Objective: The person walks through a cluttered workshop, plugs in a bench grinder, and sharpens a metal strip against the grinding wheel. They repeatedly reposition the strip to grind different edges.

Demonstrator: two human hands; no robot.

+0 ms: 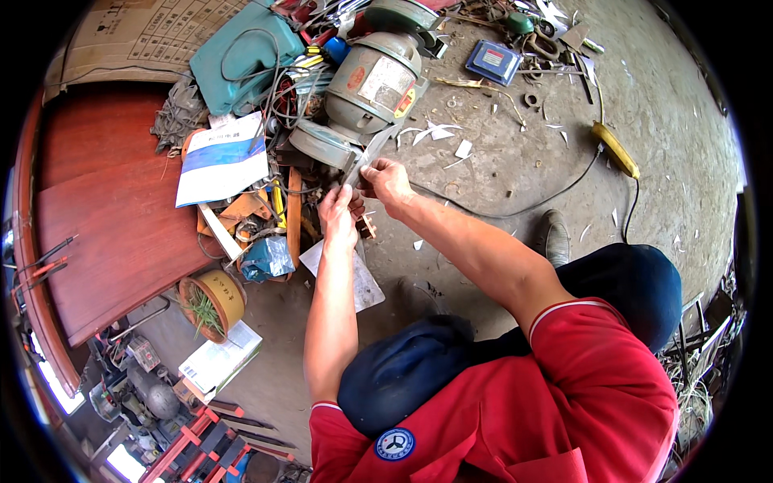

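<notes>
A grey bench grinder (372,84) stands on the floor ahead of me, its near wheel guard (322,145) toward my hands. Both hands grip a flat, grey, blade-like metal strip (377,146), held slantwise beside that guard. My left hand (338,213) is closed on its near end, thumb on top. Farther up, my right hand (390,183) pinches it with curled fingers. I cannot tell whether the strip touches the wheel, as the contact spot is hidden.
Left of the grinder lie tools, cables, a teal case (241,60) and a blue-and-white booklet (224,161). A reddish wooden table (113,233) and potted plant (219,302) stand left. A yellow power strip (616,150), its cable, a blue box (493,62) and scraps lie right.
</notes>
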